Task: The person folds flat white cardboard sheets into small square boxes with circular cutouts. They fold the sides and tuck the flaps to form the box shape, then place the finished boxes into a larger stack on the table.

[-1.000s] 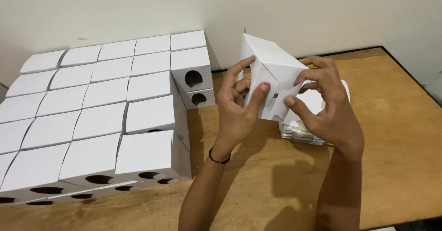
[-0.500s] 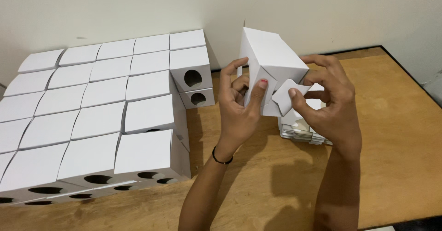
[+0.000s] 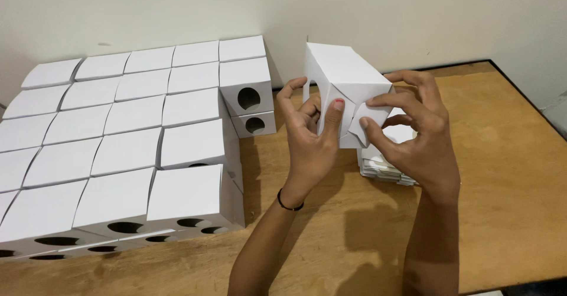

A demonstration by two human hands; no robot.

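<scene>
Both hands hold one white cardboard box (image 3: 342,74) in the air above the wooden table (image 3: 508,172). My left hand (image 3: 310,139) grips its near left side, thumb pressed on the front face. My right hand (image 3: 413,133) pinches the box's end flaps at its near right end, fingers curled over them. Under my right hand lies a stack of flat unfolded white box blanks (image 3: 384,167), partly hidden by the hand.
A large block of finished white boxes (image 3: 127,148), stacked two high with round holes in their front faces, fills the table's left half up to the wall (image 3: 354,12). The table's dark edge (image 3: 531,104) runs along the right.
The box has turned and come a little lower between my hands. My right fingers have folded the end flaps inward against the box's near end.
</scene>
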